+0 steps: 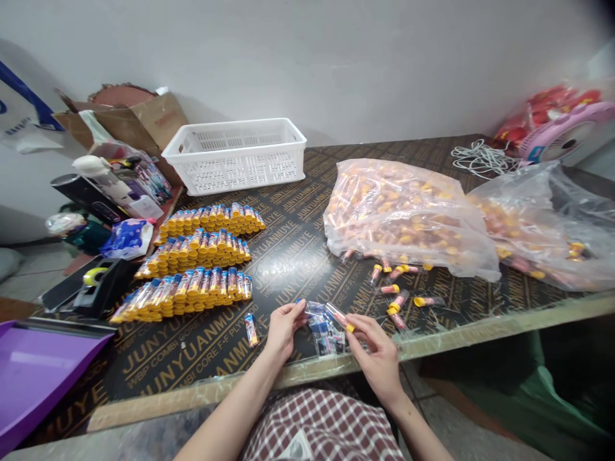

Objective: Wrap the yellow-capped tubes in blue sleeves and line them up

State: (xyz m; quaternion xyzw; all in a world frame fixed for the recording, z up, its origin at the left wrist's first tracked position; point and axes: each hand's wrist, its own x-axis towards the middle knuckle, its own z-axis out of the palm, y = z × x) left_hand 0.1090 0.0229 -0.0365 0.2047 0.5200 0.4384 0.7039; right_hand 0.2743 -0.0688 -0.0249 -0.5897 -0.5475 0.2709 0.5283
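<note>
My left hand (284, 330) pinches the edge of a small clear wrapper with blue print near the table's front edge. In my right hand (372, 349) is a clear tube (339, 316) with a yellow cap, its far end at the wrapper's side. Beneath them lies a pile of flat clear wrappers (328, 338). One wrapped tube (250, 330) rests alone left of my left hand. Stacked rows of wrapped tubes (192, 291) with yellow ends stand further left. Several loose tubes (398, 301) with yellow caps are scattered beyond my right hand.
A large plastic bag (408, 211) full of tubes lies at the back, with another bag (548, 230) to its right. Behind are a white basket (235, 160), a cardboard box (154, 121) and a pink fan (562, 137). A tape dispenser (98, 288) and purple dustpan (45, 378) are left.
</note>
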